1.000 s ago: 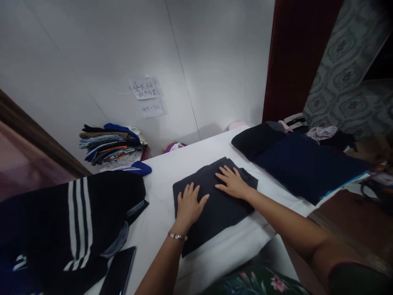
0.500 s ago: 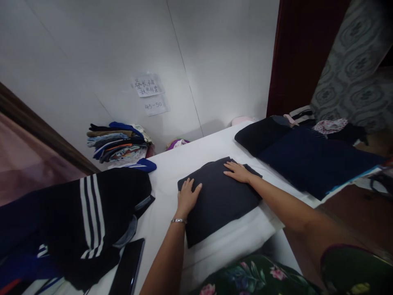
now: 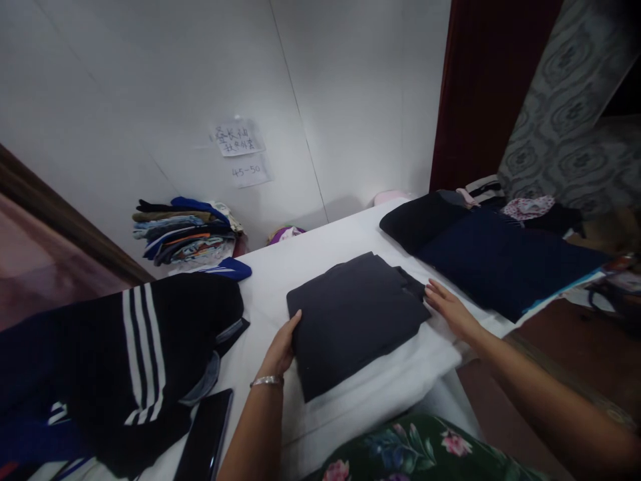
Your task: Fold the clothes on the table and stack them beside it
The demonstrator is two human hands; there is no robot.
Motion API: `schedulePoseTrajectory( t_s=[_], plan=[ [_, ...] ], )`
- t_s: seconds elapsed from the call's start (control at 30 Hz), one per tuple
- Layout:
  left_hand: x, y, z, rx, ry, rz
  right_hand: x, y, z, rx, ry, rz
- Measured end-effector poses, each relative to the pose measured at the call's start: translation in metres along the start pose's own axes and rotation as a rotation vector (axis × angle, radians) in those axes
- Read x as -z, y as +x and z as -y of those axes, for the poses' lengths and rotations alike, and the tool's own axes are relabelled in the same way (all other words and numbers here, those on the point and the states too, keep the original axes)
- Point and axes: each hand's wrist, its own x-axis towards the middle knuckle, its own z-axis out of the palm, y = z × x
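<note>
A folded dark grey garment (image 3: 355, 321) lies flat on the white-covered table (image 3: 320, 250) in front of me. At its left edge is my left hand (image 3: 282, 347), with a bracelet on the wrist; the thumb rests on top and the other fingers are out of sight at the edge, so the hand appears to grip it. By the garment's right edge, my right hand (image 3: 448, 307) is open, fingers stretched out and nothing in them. A small piece of dark cloth juts out from the garment near those fingertips.
Black clothing with white stripes (image 3: 145, 354) is heaped at left, beside a dark phone (image 3: 204, 434). Folded clothes (image 3: 187, 230) are stacked by the wall. Dark navy clothes (image 3: 505, 257) lie at right. Two paper notes (image 3: 238, 137) hang on the wall.
Both hands have left the top of the garment. The left has slid down to its left edge, and the right has moved out to its right edge. The garment stays in place.
</note>
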Motion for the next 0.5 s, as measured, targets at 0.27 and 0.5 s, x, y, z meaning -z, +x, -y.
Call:
schedulePoseTrajectory(
  t_s=[0.27,0.5],
  plan=[
    [-0.018,-0.011,-0.015,0.128,-0.208,-0.008,-0.009,-0.092,0.028,-0.271,0.577,-0.105],
    [-0.035,-0.018,-0.055,0.097,-0.114,-0.004,-0.027,-0.126,0.048,-0.541,0.823,0.21]
  ],
)
